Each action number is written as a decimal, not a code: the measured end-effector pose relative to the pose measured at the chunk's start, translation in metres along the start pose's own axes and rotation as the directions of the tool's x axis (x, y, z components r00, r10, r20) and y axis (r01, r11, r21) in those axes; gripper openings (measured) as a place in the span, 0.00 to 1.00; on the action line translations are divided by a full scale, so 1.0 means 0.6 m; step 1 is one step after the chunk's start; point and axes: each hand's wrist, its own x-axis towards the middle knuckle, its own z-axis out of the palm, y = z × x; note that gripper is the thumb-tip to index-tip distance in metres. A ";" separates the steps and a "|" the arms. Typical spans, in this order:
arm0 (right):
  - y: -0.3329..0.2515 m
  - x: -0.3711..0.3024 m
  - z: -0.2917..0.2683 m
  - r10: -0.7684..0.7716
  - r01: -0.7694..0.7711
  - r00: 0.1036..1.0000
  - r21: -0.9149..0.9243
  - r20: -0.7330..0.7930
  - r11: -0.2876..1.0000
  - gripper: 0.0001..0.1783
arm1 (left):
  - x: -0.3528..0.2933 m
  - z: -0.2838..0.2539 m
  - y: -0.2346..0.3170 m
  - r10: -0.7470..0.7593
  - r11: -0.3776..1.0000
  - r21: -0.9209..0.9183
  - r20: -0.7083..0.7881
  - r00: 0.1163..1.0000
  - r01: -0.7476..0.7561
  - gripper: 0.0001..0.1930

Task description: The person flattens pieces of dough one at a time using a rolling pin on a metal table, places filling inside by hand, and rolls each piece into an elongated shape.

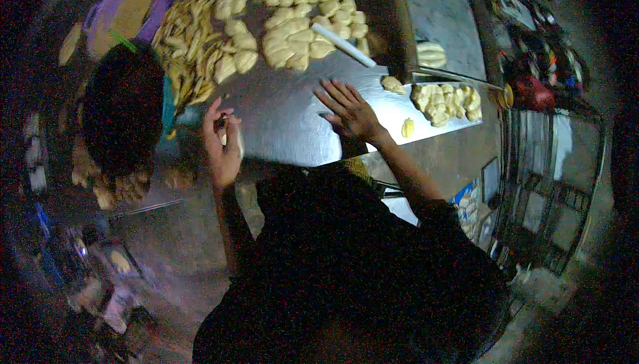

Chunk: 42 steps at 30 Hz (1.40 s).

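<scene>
My left hand (223, 141) is at the left edge of a shiny metal work surface (276, 117), its fingers curled toward the thumb. Something pale shows along its palm, too blurred to name. Palm down over the metal, my right hand (354, 116) has its fingers stretched and apart, holding nothing. Beyond it a white rolling pin (343, 45) lies slantwise against many pale dough pieces (289, 41). To the right of my right hand are a single dough lump (393, 84), a small yellow lump (408, 127) and a cluster of dough pieces (444, 102).
Long yellowish strips (188, 47) are heaped at the left, near a purple tub (154, 11). Another person's dark-haired head (123, 107) is close by there. A framed tray (444, 21) holding ridged dough stands at the far right. A metal rack (549, 177) is right of the table.
</scene>
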 end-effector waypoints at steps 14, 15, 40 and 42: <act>0.210 -0.169 0.077 0.269 -0.338 0.846 -0.073 -0.461 0.938 0.23 | 0.003 0.303 -0.073 0.299 0.227 0.496 0.784 0.544 -0.838 0.30; 0.237 -0.162 0.082 0.297 -0.340 0.840 -0.013 -0.453 0.940 0.23 | 0.013 0.314 -0.075 0.333 0.168 0.489 0.789 0.516 -0.856 0.30; 0.269 -0.102 -0.395 0.483 0.167 0.874 0.964 -0.049 -0.205 0.23 | -0.060 0.613 0.325 0.890 0.276 0.675 0.089 0.447 -0.685 0.27; 0.258 -0.102 -0.411 0.329 0.234 0.930 0.955 -0.165 -0.182 0.31 | -0.045 0.600 0.300 0.848 0.414 0.493 0.098 0.521 -0.765 0.29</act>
